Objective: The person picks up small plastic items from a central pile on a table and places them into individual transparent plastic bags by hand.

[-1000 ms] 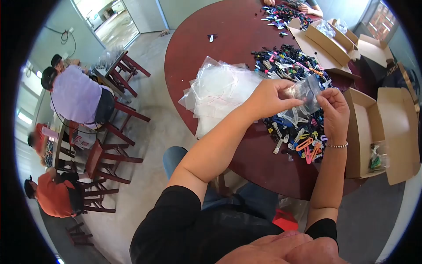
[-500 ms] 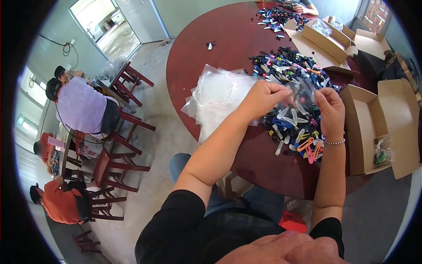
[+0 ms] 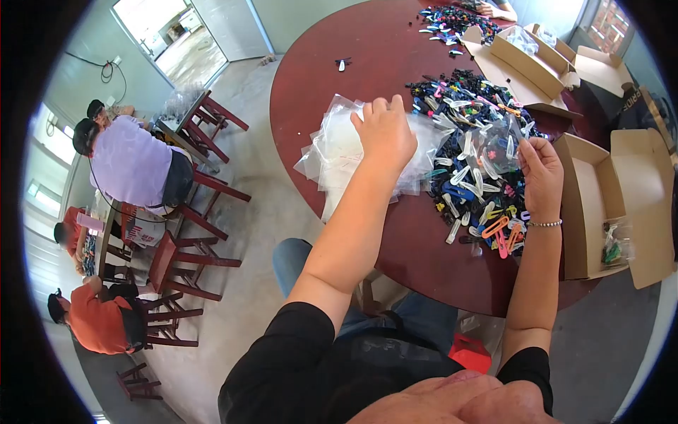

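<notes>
a person in lavender (image 3: 133, 168) sits on a stool (image 3: 220, 186); the door (image 3: 227, 28) stands open.

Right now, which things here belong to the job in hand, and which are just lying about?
Job:
clear bag in the right hand
loose bags by the left hand
piled hair clips
nearest cardboard box, probably

Apparently lying about:
red object
unoccupied stool

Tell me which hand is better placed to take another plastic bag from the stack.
Left, I'd say. Your left hand is right at the stack of clear plastic bags and seems to hold nothing; your right hand is farther off, pinching a clear bag by the hair clip pile.
</notes>
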Demonstrator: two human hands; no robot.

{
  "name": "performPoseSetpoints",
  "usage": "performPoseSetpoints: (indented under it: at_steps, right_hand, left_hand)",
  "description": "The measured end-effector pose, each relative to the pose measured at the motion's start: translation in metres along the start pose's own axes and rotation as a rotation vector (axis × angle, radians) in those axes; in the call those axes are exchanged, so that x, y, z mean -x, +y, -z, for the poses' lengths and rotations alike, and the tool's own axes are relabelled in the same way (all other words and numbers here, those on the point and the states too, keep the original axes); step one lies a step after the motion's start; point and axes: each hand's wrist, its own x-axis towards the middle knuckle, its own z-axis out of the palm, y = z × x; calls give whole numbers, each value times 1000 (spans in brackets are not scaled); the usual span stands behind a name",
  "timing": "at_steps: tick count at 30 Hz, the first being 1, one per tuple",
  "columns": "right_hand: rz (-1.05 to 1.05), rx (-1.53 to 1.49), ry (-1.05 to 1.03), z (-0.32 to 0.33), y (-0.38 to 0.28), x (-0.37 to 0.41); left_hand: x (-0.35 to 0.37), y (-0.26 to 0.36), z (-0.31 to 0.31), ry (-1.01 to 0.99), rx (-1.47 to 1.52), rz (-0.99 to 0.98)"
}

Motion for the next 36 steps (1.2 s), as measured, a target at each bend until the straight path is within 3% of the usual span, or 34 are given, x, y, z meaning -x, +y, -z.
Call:
performPoseSetpoints:
  at_steps: [2,3,5,6,7,9,10,13,19,22,23,25,31,33,36]
  right_hand:
    - [-4,8,-2,-1,-2,1]
    - [-12,-2,-25,-3,-3,3]
    - [-18,-12,-45,-10,-6,6]
    - [-26,-30,-103,-14,-7,9]
    - [-36,-49,-161,-18,-8,11]
    - [-56,-10,-195,-23,-10,14]
    - [-31,72,-202,-28,-10,16]
    - [6,155,-221,-30,-11,18]
    - [91,252,-150,-31,-9,17]
    - [524,578,113,-45,-16,22]
    - [525,577,109,-46,-20,24]
    - [882,917,1,-50,-30,29]
    - [846,1108,-73,-65,-25,34]
    - [640,1104,-141,-63,-23,36]
    - [653,1098,-186,-60,-22,35]
  left_hand:
    - [-4,4,8,187,48,-93]
    - [-7,9,10,187,50,-94]
    - [-13,21,11,-312,1153,240]
    - [-10,28,12,-456,1401,289]
    - [-8,32,18,-459,1400,291]
    - [-4,39,29,-894,1647,209]
    - [-2,38,27,-952,1593,63]
    - [0,37,28,-1056,1412,6]
    - [-4,34,25,-920,1354,127]
    - [-3,33,22,-852,1296,147]
    - [-3,33,21,-824,1281,126]
    - [-2,34,20,-812,1290,125]
    - [0,38,22,-770,1235,70]
    - [1,37,17,-706,1213,-29]
    - [1,36,14,-610,1108,-139]
